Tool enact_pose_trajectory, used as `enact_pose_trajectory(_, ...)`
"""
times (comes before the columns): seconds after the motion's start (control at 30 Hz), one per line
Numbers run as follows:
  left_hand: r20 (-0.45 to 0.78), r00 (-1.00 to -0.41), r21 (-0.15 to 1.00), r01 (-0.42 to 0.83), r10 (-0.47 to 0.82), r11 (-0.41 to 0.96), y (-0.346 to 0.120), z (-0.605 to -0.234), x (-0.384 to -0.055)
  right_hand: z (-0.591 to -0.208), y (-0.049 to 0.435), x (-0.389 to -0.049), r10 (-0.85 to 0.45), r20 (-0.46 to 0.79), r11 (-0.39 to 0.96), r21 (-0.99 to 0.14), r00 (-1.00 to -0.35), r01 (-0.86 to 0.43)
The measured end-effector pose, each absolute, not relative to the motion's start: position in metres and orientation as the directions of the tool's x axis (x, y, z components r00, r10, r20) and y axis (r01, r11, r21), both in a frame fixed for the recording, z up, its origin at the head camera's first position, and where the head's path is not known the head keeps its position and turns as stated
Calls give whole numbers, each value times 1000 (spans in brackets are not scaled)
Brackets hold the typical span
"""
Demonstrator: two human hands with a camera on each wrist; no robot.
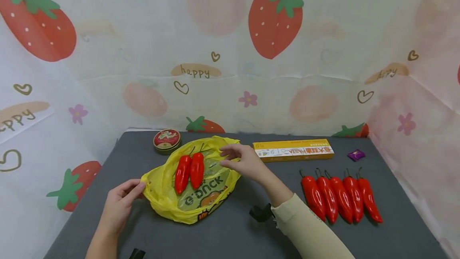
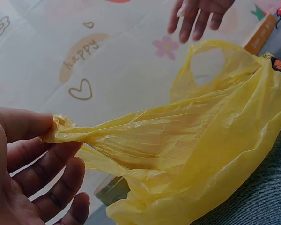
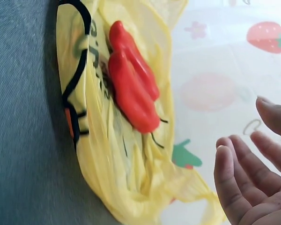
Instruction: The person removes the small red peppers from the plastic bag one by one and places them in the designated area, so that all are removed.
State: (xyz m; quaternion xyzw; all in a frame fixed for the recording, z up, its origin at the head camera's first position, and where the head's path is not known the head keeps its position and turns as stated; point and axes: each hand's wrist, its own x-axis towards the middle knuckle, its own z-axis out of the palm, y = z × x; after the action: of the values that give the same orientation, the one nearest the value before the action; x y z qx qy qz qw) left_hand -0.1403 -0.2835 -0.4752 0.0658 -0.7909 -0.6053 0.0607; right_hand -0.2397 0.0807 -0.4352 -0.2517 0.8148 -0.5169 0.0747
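Observation:
A yellow plastic bag [image 1: 161, 195] lies spread on the dark table, its mouth facing up. Two red chili peppers [image 1: 189, 171] rest side by side in it, stems pointing away from me. My left hand [image 1: 120, 205] pinches the bag's left handle between thumb and fingers; the left wrist view shows the bunched plastic [image 2: 63, 131] at the fingertips. Above the bag's right rim is my right hand [image 1: 246, 162], fingers loosely bent with nothing in them. In the right wrist view the right hand [image 3: 257, 178] hovers beside the bag, thumb apart from the fingers.
Several more red chili peppers [image 1: 341, 199] lie in a row on the right. A yellow pasta box [image 1: 292, 150] stands along the back, with a small purple wrapped candy [image 1: 356, 155] to its right. Behind the bag at left is a round red-lidded tin [image 1: 167, 141].

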Motion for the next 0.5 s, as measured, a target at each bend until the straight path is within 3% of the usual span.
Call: enact_pose_trajectory(0.5,15,-982,967,-34,-189,253,-286,-478,-141,-434,27,-270,-502,33,383,-887,-864,-257)
